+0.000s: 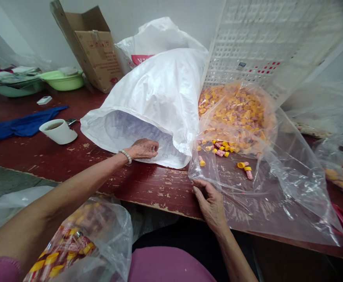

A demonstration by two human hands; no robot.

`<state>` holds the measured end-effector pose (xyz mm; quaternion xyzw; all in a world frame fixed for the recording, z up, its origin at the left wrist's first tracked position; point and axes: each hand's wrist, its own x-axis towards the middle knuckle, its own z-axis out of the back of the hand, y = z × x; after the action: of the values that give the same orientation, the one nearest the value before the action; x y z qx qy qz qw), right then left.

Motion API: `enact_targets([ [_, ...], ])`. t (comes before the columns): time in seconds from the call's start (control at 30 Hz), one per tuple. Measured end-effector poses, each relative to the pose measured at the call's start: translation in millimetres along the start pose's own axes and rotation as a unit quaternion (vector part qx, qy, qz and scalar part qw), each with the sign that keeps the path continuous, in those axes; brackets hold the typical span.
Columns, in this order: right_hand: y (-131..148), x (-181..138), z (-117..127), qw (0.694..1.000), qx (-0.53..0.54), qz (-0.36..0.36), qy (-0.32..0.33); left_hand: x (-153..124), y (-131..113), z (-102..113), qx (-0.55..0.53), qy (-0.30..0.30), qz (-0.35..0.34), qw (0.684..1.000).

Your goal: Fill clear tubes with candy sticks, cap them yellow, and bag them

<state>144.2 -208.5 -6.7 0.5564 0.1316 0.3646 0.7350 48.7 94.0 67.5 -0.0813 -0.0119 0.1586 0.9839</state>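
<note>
My left hand reaches into the open mouth of a big white woven sack lying on its side, with its fingers curled and pinched on the sack's lower edge. My right hand rests at the table's front edge, its fingers closed on the rim of a large clear plastic bag. That bag holds a heap of orange, yellow and pink wrapped candies, with a few loose ones nearer its mouth.
A white cup and a blue cloth lie left on the worn red table. Behind stand green basins, a cardboard box and a white plastic crate. A candy-filled bag sits on my lap.
</note>
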Motion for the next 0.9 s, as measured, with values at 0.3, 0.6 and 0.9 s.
enact_targets([
  [0.3, 1.8, -0.7, -0.4, 1.000, 0.006, -0.003, 0.001, 10.1, 3.6, -2.1, 0.006, -0.058, -0.078, 0.995],
  [0.6, 8.5, -0.7, 0.8, 0.999, -0.025, 0.032, 0.000, 50.9, -18.9, -31.7, 0.115, -0.073, -0.234, 0.963],
  [0.9, 6.4, -0.3, -0.1, 0.999, -0.020, 0.026, 0.003, 70.7, -43.6, -28.3, 0.180, -0.063, -0.287, 0.939],
])
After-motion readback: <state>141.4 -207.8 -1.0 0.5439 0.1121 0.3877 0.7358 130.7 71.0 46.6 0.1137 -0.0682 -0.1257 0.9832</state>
